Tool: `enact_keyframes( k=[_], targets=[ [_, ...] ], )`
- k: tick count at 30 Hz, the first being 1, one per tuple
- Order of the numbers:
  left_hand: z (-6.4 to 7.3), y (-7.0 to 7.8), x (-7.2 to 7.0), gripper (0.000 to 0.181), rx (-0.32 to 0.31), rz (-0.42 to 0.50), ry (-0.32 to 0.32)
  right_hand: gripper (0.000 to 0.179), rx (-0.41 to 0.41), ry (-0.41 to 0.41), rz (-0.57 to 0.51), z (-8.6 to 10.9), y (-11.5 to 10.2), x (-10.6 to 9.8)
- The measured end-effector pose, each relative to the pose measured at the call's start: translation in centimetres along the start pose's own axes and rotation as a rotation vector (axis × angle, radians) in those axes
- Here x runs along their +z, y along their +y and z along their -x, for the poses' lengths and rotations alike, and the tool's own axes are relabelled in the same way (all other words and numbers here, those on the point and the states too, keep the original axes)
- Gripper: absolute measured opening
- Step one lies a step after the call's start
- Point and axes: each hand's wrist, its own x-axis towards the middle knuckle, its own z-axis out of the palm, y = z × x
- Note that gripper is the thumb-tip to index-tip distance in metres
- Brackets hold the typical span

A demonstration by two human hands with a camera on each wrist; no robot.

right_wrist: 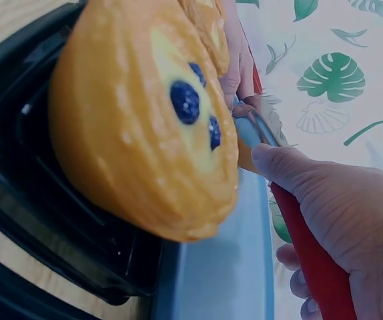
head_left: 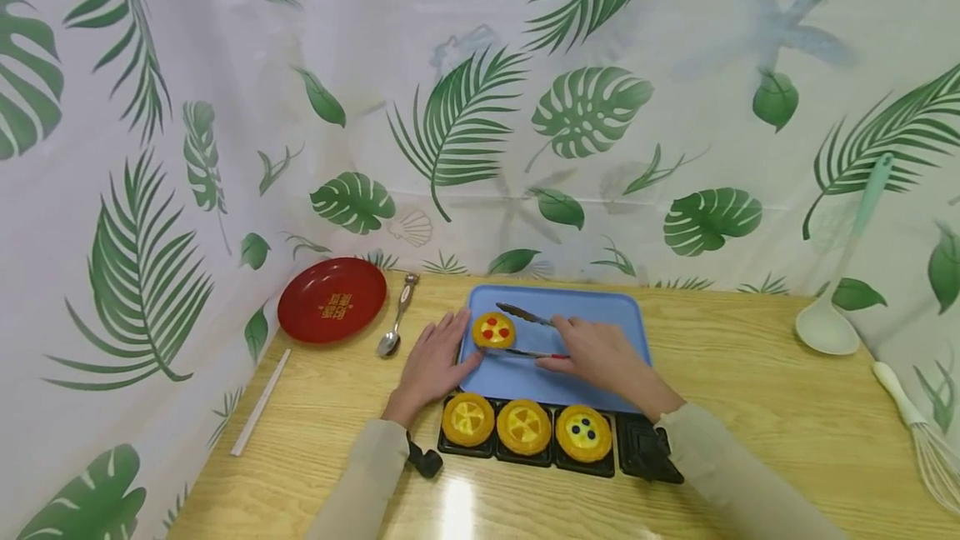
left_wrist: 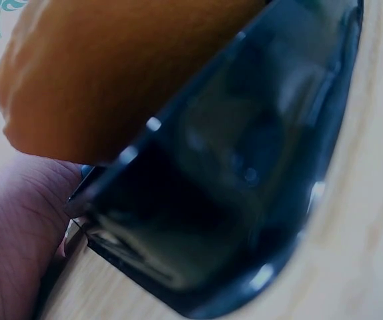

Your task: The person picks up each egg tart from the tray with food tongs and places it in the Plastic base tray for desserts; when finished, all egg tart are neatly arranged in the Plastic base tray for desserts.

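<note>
My right hand [head_left: 600, 357] grips tongs [head_left: 527, 353] with red on the handle; in the right wrist view the thumb lies along the red handle [right_wrist: 315, 257]. The tongs' arms stand apart, one on each side of a small tart [head_left: 493, 330] topped with red pieces. That tart sits at the left of the blue tray [head_left: 600, 300]. My left hand [head_left: 433, 363] rests with extended fingers at the tray's left edge, its thumb reaching toward the tart. Close in front lies a black sectioned tray [head_left: 647, 447] holding a blueberry-topped tart [head_left: 583, 433] and two yellow-topped tarts [head_left: 523, 427].
A red plate [head_left: 307, 298] and a spoon [head_left: 397, 315] lie at the left, with a white stick [head_left: 261, 402] nearer. On the right, a ladle [head_left: 828, 325] leans against the leaf-patterned curtain, and a whisk [head_left: 911, 415] lies at the table edge.
</note>
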Motion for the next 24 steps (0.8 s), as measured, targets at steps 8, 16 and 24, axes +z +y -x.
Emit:
enact_keyframes(
  k=[8, 16, 24],
  targets=[
    [0.0, 0.1, 0.0, 0.083, -0.013, -0.009, -0.017, 0.069, 0.016, -0.028, -0.026, -0.7, 0.3, 0.7],
    [0.0, 0.1, 0.0, 0.083, -0.007, -0.021, -0.011, 0.064, 0.022, -0.033, -0.041, -0.9, 0.5, 1.0],
    [-0.1, 0.0, 0.1, 0.083, -0.004, -0.022, -0.01, 0.061, 0.006, -0.015, -0.052, -1.0, 0.6, 1.2]
  ],
)
